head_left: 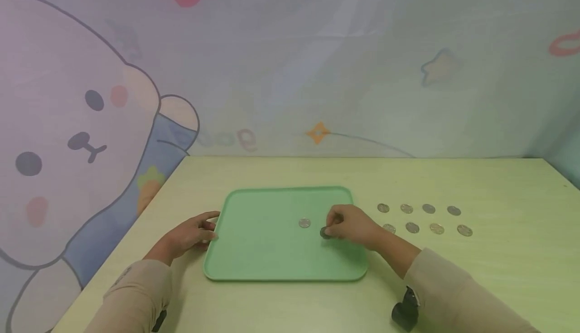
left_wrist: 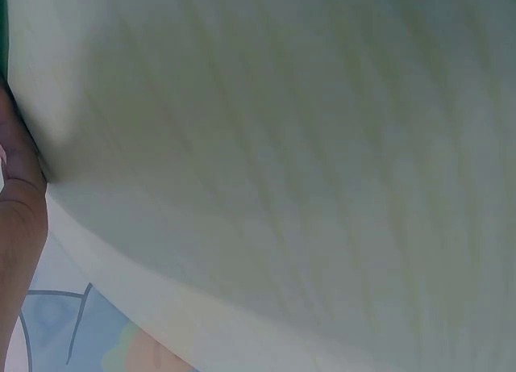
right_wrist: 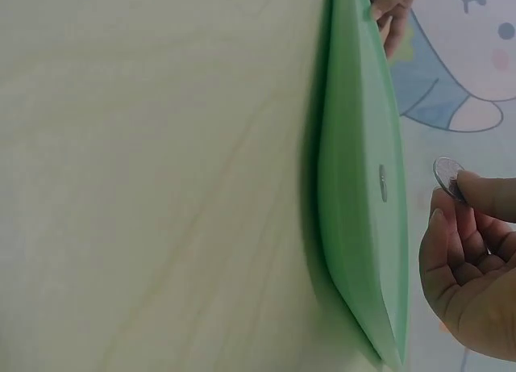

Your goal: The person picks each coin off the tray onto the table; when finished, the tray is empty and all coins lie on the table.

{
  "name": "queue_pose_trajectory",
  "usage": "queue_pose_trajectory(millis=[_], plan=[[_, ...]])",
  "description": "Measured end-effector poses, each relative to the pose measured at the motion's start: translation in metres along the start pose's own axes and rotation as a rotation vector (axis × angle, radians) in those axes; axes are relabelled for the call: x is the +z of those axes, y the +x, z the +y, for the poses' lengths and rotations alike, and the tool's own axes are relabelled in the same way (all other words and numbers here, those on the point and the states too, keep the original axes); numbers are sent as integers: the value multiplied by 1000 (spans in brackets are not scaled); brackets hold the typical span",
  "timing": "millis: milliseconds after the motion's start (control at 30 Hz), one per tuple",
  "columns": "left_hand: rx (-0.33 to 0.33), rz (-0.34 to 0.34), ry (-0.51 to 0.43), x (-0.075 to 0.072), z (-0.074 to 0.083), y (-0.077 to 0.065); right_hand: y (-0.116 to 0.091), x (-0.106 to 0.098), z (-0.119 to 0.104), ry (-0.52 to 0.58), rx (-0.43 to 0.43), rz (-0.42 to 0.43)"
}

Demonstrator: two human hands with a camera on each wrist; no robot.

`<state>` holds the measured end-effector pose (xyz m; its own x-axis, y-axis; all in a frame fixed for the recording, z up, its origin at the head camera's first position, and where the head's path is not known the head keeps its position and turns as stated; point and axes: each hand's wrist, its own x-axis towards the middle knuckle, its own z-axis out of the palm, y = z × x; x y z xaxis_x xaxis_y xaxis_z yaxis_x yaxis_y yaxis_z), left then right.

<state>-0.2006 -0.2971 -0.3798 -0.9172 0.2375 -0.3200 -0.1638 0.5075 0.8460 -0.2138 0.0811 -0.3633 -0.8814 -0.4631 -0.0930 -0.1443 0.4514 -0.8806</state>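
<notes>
A light green tray (head_left: 258, 252) lies on the table, with one coin (head_left: 304, 223) on its surface. My right hand (head_left: 353, 226) is over the tray's right part and pinches another coin (right_wrist: 448, 177) between thumb and fingers; the right wrist view shows this coin tilted and held above the tray. At the tray's left edge, my left hand (head_left: 192, 232) holds the rim, its thumb tip at the edge. Only a part of the left hand (left_wrist: 20, 186) enters the left wrist view, so most of its fingers are hidden there.
Right of the tray, several coins (head_left: 412, 227) lie in two rows on the pale wooden table (head_left: 512, 272). The closest one is partly behind my right hand. A cloth backdrop (head_left: 290, 71) with a cartoon bear stands behind the table and along its left side.
</notes>
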Motion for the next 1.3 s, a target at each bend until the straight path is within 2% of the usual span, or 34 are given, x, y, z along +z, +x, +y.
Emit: queue_pose_trajectory(millis=[433, 733, 900, 1300], plan=[[-10, 9, 12, -1, 3, -2, -24, -28, 1, 37, -30, 1], [-4, -2, 6, -2, 7, -3, -43, -48, 16, 38, 0, 35], [-5, -1, 9, -3, 8, -2, -52, -57, 25, 1, 7, 47], [-5, 5, 14, -1, 2, -5, -70, -64, 43, -23, 73, 48]])
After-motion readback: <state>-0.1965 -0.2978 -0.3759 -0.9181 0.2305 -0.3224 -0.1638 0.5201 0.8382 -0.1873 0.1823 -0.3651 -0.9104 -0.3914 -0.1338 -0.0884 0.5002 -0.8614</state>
